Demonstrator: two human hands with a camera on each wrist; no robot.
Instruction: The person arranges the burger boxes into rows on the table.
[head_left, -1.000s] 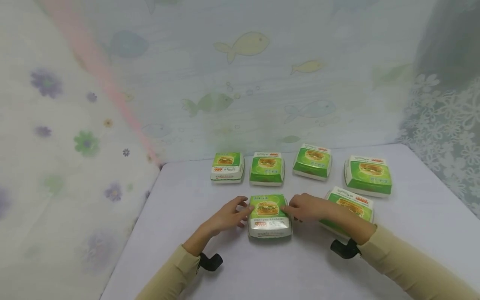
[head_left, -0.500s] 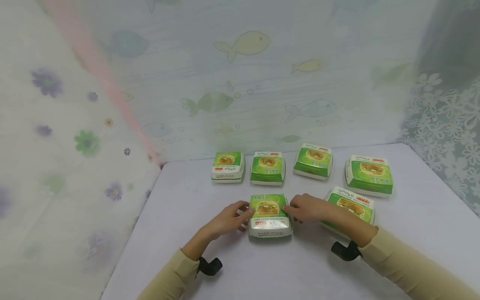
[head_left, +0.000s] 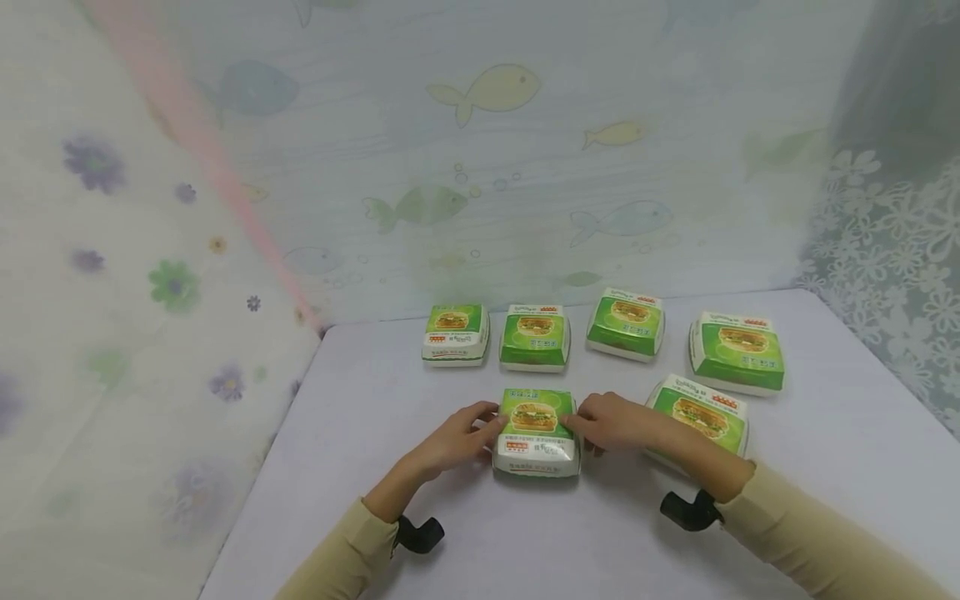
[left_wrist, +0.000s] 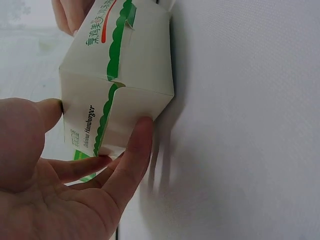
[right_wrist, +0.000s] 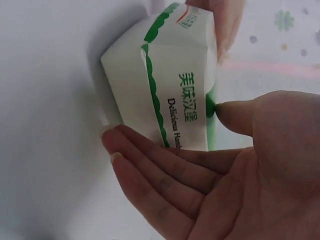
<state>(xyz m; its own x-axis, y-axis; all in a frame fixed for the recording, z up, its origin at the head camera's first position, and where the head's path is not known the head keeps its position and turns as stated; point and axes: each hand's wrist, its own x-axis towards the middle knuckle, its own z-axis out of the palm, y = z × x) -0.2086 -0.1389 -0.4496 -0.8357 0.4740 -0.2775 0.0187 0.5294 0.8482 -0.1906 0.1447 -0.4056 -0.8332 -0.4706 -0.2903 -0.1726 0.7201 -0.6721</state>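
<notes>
A green and white hamburger box (head_left: 536, 433) with a burger picture on its lid sits closed on the white cloth, between my two hands. My left hand (head_left: 459, 437) holds its left side; in the left wrist view the thumb (left_wrist: 50, 114) is at the lid's edge and a fingertip (left_wrist: 142, 131) touches the lower side wall. On the opposite side, my right hand (head_left: 611, 419) has its thumb (right_wrist: 235, 116) on the lid's edge, with the fingers (right_wrist: 165, 175) along the side wall. Printed "Delicious Hamburger" lettering shows on the side wall.
Behind it stand more hamburger boxes: one at back left (head_left: 454, 336), a second box (head_left: 535, 337) beside it, a tilted box (head_left: 626, 323) and a far right box (head_left: 737, 352). Another box (head_left: 697, 421) lies partly under my right forearm. A fish-patterned curtain (head_left: 480, 208) hangs behind the table.
Over the last half second the held box has shifted slightly to the left, and my right hand has moved with it. The left hand and the other boxes look unchanged.
</notes>
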